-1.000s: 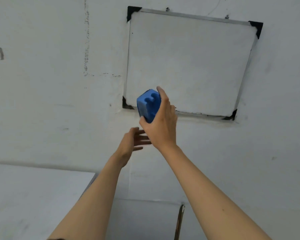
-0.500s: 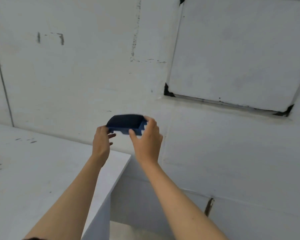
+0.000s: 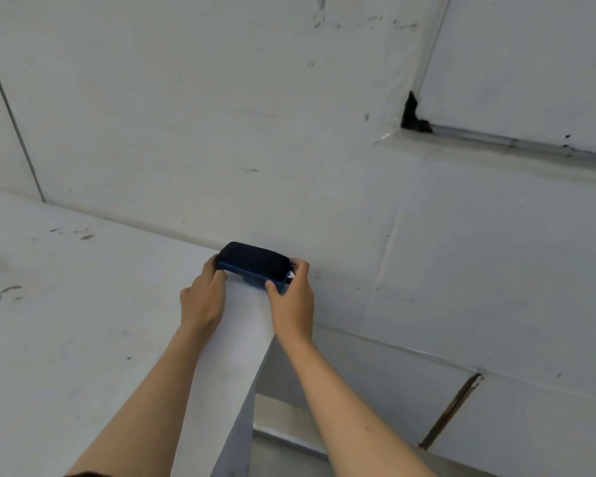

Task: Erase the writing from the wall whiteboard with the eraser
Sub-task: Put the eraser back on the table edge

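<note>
At the far right corner of the white table [image 3: 83, 321], right up against the wall [image 3: 221, 115], sat the dark blue eraser [image 3: 253, 263], felt side up, held between both hands. Left hand [image 3: 203, 297] came in from the near left, fingers curled round the eraser's left end, thumb tucked at its near edge. Right hand [image 3: 293, 301] had the right end: thumb hooked on the near corner, fingers wrapped over the far side. Couldn't tell whether the eraser's underside touched the tabletop or sat just above it; hands hid the contact. Both forearms bare, reaching fwd from the near edge of the view.

Up at the far right, the whiteboard [image 3: 530, 63] hung on the wall, only its lower left portion in view, w/ a black corner cap [image 3: 412, 115] and a metal frame strip along the bottom. Visible part of the board read plain white. Eraser well apart from the board, down and to the left of it. Few dark smudges on the tabletop at far left, scuffs on the wall too.
</note>
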